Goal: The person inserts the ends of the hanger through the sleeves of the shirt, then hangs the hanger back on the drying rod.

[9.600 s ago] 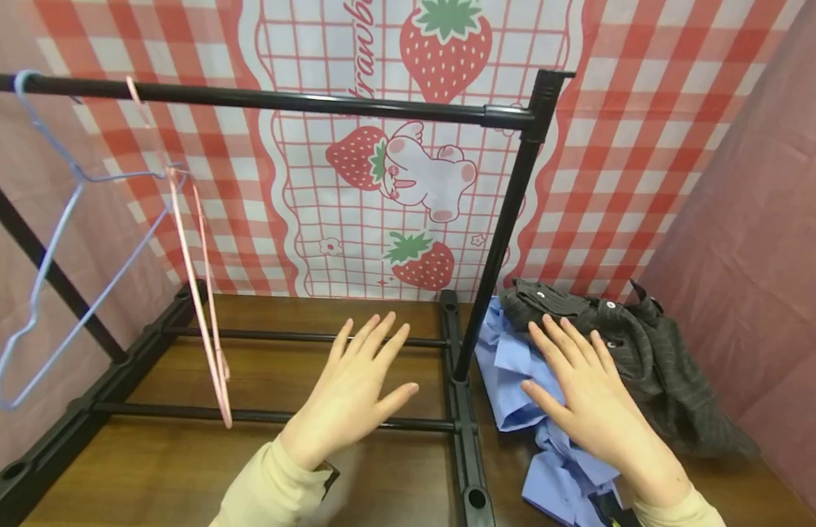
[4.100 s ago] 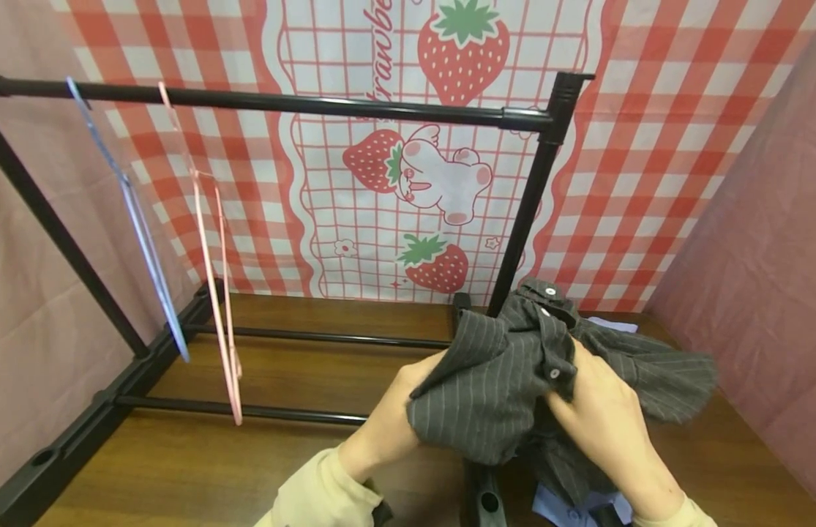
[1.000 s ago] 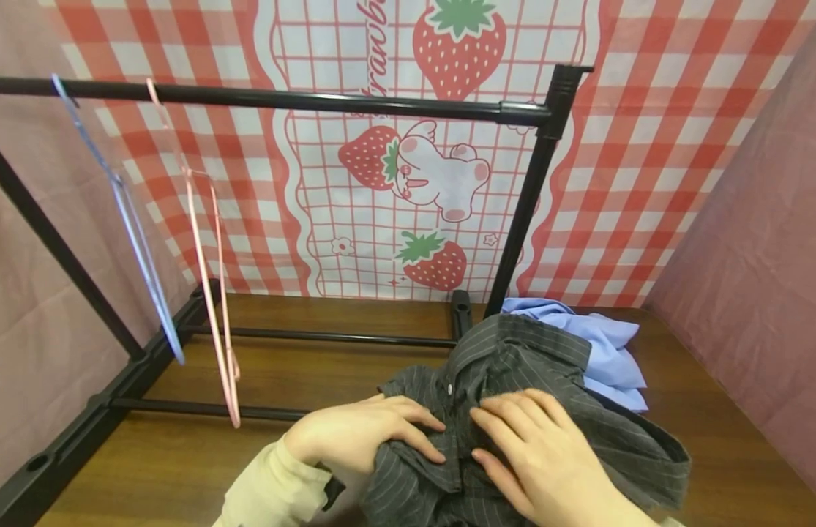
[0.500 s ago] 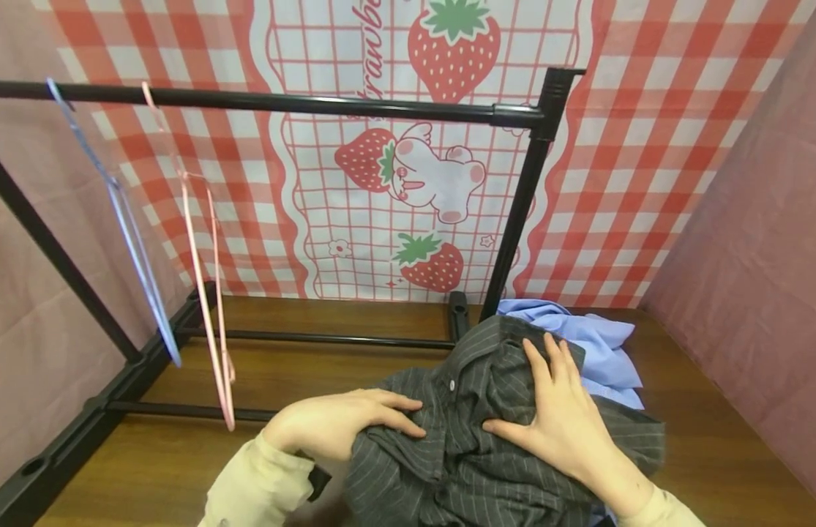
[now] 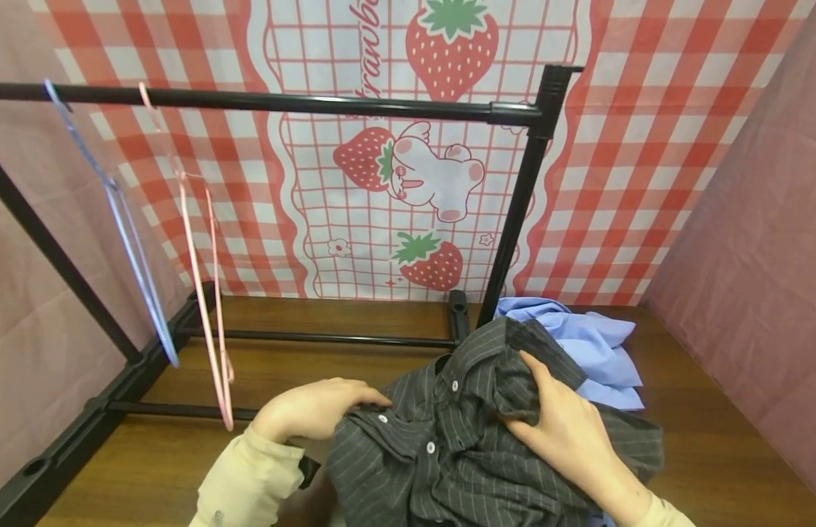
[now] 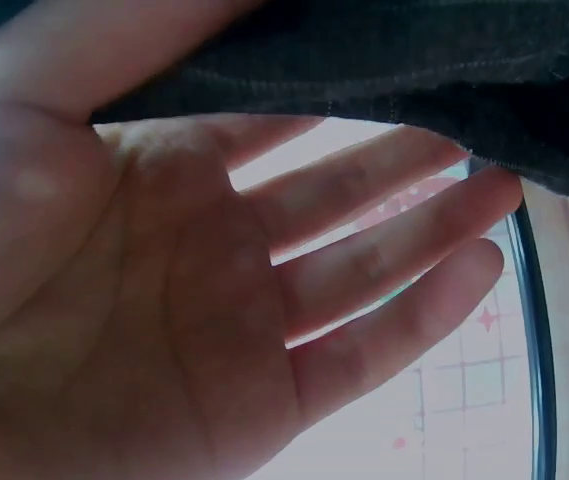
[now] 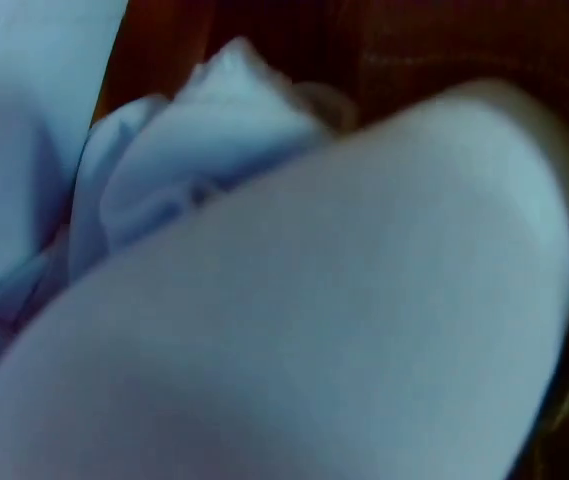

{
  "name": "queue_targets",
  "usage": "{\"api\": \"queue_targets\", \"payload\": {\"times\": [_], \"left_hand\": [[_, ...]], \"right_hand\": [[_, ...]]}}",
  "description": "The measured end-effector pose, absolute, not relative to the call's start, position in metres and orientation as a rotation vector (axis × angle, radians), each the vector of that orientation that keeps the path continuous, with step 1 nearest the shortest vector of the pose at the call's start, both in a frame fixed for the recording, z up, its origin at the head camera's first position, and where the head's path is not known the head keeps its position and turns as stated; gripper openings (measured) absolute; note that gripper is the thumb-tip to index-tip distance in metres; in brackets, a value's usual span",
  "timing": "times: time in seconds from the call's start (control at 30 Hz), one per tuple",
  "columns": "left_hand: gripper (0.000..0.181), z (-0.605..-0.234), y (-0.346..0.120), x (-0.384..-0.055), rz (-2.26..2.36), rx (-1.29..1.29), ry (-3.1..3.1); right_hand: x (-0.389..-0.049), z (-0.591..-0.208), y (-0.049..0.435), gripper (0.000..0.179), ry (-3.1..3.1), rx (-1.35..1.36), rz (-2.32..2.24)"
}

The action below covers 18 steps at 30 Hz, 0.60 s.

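Observation:
A dark grey pinstriped shirt with white buttons lies bunched at the front, between both hands. My left hand holds its left edge; in the left wrist view the cloth passes between the thumb and the index finger, while the other fingers are nearly straight. On the other side, my right hand grips a gathered fold, thumb on the near side and fingers curved over the cloth. In the right wrist view, the pale blurred hand fills the foreground and its fingertips are hidden.
A light blue garment lies crumpled behind the shirt on the wooden table. A black clothes rack stands at left and centre. From its rail hang a blue hanger and a pink hanger. A strawberry-print cloth covers the back.
The dark shirt was lifted from the pile and set down at the front. In the last second my left hand moved left along its edge; my right hand spread over it, then closed on a fold.

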<state>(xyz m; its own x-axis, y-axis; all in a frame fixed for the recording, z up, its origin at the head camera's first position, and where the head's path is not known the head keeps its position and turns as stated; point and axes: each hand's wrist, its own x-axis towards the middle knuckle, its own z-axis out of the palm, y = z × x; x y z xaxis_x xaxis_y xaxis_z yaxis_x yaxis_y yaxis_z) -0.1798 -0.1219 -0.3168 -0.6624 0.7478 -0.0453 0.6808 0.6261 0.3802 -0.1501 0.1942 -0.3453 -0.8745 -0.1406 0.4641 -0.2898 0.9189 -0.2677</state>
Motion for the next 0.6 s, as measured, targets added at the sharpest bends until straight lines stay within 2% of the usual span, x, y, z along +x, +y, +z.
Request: {"api": "queue_targets", "payload": {"times": [0.17,0.37,0.53,0.6], "left_hand": [[0.033,-0.319,-0.116,-0.18,0.506,1.27,2.619],[0.025,-0.321,-0.105,-0.178,0.562,1.3,2.607],[0.041,-0.319,-0.101,-0.179,0.603,1.31,2.676],[0.043,-0.318,-0.099,-0.18,0.64,1.31,2.735]], "right_hand": [[-0.145,-0.346,0.187,0.073,-2.498,0.388,0.425],[-0.135,-0.345,0.175,0.07,-2.359,0.461,0.441],[-0.128,-0.343,0.168,0.068,-2.26,0.528,0.523],[-0.126,-0.342,0.166,0.067,-2.211,0.558,0.569]]}}
